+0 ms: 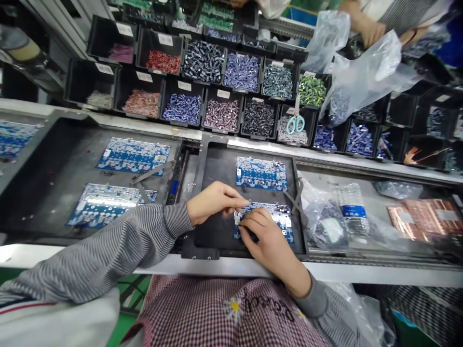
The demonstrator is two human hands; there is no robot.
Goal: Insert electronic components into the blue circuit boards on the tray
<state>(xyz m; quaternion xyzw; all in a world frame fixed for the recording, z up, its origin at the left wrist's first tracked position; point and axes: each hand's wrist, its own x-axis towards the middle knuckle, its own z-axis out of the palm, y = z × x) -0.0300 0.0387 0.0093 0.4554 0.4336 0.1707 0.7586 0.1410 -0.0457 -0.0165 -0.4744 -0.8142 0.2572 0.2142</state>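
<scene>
My left hand [217, 200] is at the upper left corner of a blue circuit board [284, 217], thumb and fingers pinched together. Whatever is between those fingertips is too small to make out. Over the same board lies my right hand [262, 233], its fingers bent and closed close to the board's left part, covering some of it. What they hold, if anything, is hidden. A second blue circuit board [261, 172] sits just behind in the same black tray [217, 231]. Both boards carry many small parts.
Black bins of sorted components, such as blue capacitors [181, 108], rise behind the line; light blue scissors [295, 124] rest on one. Another tray with circuit boards [133, 155] is left. Right are a plastic bottle [352, 212] and copper-coloured pieces [425, 219]. A co-worker's hand [372, 33] shows opposite.
</scene>
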